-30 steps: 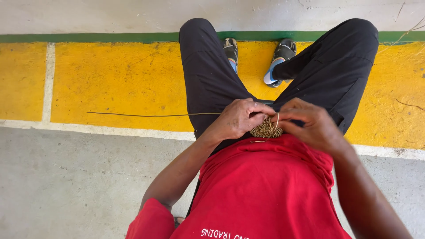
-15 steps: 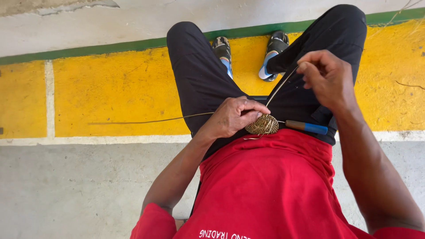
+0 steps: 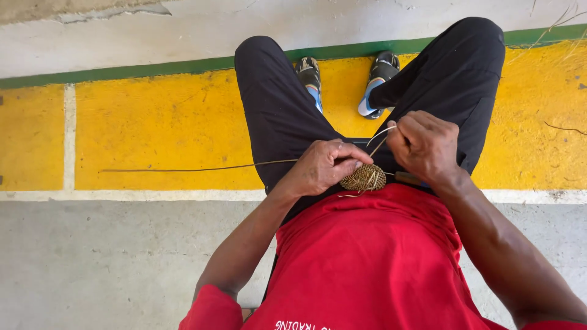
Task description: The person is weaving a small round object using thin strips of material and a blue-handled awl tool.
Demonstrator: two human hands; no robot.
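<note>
My left hand (image 3: 322, 166) grips a small round woven coil of tan fibre (image 3: 363, 178), held over my lap against my red shirt. A long thin stem (image 3: 195, 168) runs out from under that hand to the left, over the yellow floor. My right hand (image 3: 423, 146) sits just right of the coil, fingers pinched on a pale fibre strand (image 3: 382, 136) that loops up from the coil. A dark handle of a tool (image 3: 408, 178) shows under the right hand; I cannot tell how it is held.
I sit with legs in black trousers (image 3: 275, 116) apart, shoes (image 3: 379, 76) on yellow painted floor (image 3: 165, 128). A green stripe (image 3: 140, 70) borders a white wall beyond. A white line and grey concrete (image 3: 110, 263) lie nearer me. Dry stems (image 3: 553, 27) poke in top right.
My right hand pulled the strand up and away from the coil, then came back down close to it, leaving a short loop. The left hand stayed on the coil.
</note>
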